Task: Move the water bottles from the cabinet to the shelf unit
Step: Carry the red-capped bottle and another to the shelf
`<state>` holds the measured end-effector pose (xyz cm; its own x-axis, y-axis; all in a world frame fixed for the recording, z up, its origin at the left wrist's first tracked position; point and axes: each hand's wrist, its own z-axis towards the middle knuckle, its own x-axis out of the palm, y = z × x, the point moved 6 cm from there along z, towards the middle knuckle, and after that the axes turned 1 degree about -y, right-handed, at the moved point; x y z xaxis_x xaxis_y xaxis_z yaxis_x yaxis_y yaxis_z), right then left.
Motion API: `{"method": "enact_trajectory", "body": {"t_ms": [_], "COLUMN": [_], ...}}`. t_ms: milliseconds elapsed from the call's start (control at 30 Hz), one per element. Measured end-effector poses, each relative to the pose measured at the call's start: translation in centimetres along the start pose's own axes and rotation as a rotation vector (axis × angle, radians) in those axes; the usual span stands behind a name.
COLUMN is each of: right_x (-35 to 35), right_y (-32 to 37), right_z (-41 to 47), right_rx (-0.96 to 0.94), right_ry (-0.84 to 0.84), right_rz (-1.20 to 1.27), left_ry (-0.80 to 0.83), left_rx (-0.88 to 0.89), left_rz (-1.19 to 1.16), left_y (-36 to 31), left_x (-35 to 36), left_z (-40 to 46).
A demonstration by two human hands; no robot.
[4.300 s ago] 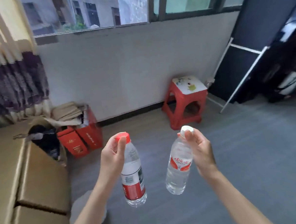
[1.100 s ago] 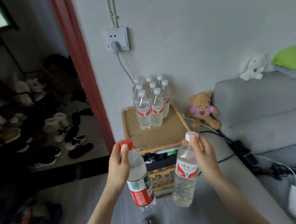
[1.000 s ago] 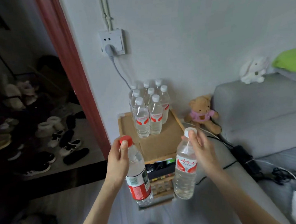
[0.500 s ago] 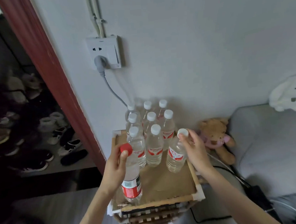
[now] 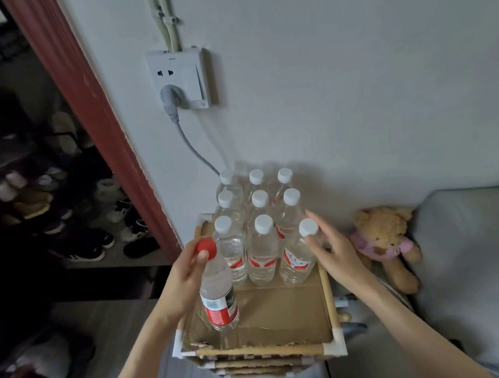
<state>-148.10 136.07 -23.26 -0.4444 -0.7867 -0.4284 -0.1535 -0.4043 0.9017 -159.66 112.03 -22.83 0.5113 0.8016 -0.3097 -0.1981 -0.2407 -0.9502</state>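
A wooden shelf unit with a cardboard-lined top stands against the wall. Several white-capped water bottles stand on it in rows at the back. My left hand grips a red-capped bottle by its neck, its base low over the top's front left. A white-capped bottle stands at the right end of the front row, leaning slightly. My right hand is beside its neck, fingers spread and straightened, thumb just under the cap.
A teddy bear leans against a grey sofa right of the shelf. A wall socket with a plugged cable hangs above the bottles. A red door frame and shoes lie to the left.
I came closer to the shelf. The white-capped bottle was set down at the right of the front row and my right fingers loosened. The red-capped bottle sank toward the top.
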Motion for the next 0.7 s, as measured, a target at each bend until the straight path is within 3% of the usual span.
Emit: {"method": "enact_trajectory", "body": {"t_ms": [200, 433, 567, 700], "right_x": [-0.4, -1.2, -0.8, -0.7], "right_y": [0.4, 1.4, 1.2, 0.9], "right_z": [0.8, 1.0, 1.1, 0.6], "right_rx": [-0.005, -0.041, -0.034, -0.017], "right_ry": [-0.002, -0.131, -0.002, 0.067], "right_rz": [-0.084, -0.345, -0.317, -0.292], "left_ry": [-0.066, -0.097, 0.015, 0.001], "left_rx": [0.097, 0.076, 0.085, 0.120], "left_rz": [0.342, 0.389, 0.399, 0.375], "left_y": [-1.5, -2.3, -2.7, -2.7], "left_x": [-0.9, 0.0, 0.0, -0.6], "left_z": [0.5, 0.1, 0.2, -0.1]}}
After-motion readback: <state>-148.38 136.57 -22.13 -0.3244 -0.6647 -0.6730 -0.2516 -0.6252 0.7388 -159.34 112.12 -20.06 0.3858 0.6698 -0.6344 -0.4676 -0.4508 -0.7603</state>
